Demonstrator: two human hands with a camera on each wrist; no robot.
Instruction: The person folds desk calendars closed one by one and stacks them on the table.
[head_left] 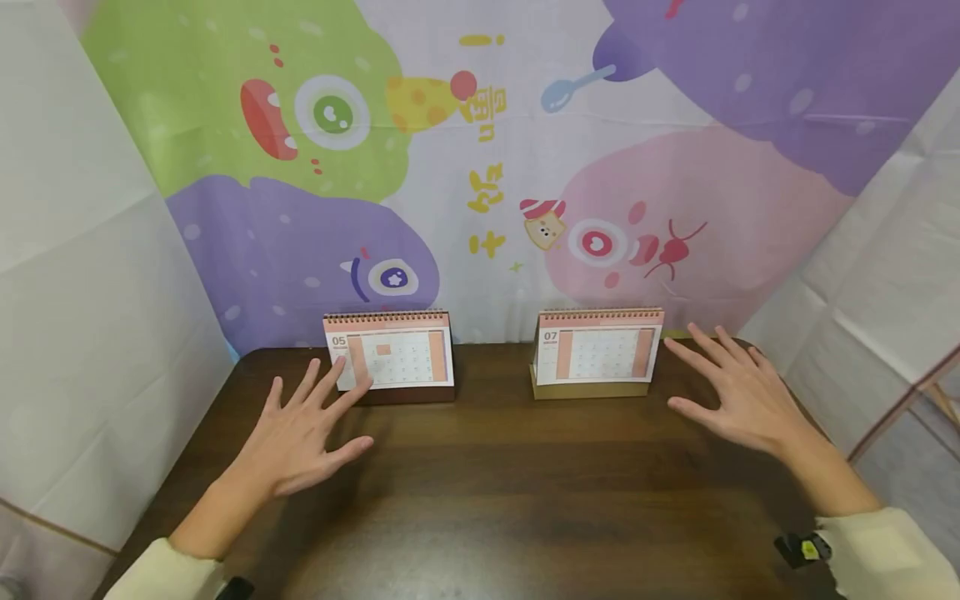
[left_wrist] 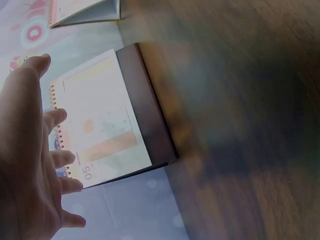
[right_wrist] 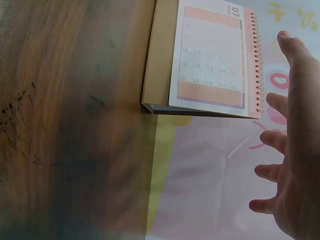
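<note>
Two spiral-bound desk calendars stand on the table near its back edge. The left calendar [head_left: 405, 358] shows 05 and has a dark brown base; the right calendar [head_left: 600, 354] shows 07 on a tan base. My left hand [head_left: 300, 437] is spread in front of the 05 calendar, its fingertips overlapping the page's left side in the head view; whether they touch cannot be told there. To the right of the 07 calendar, my right hand [head_left: 738, 400] is held with fingers spread, apart from it. Both hands hold nothing.
A dark wooden table [head_left: 510, 500] lies under both calendars. Behind it hangs a cloth [head_left: 480, 292] printed with cartoon monsters. White cloth walls [head_left: 75, 208] flank the table on both sides.
</note>
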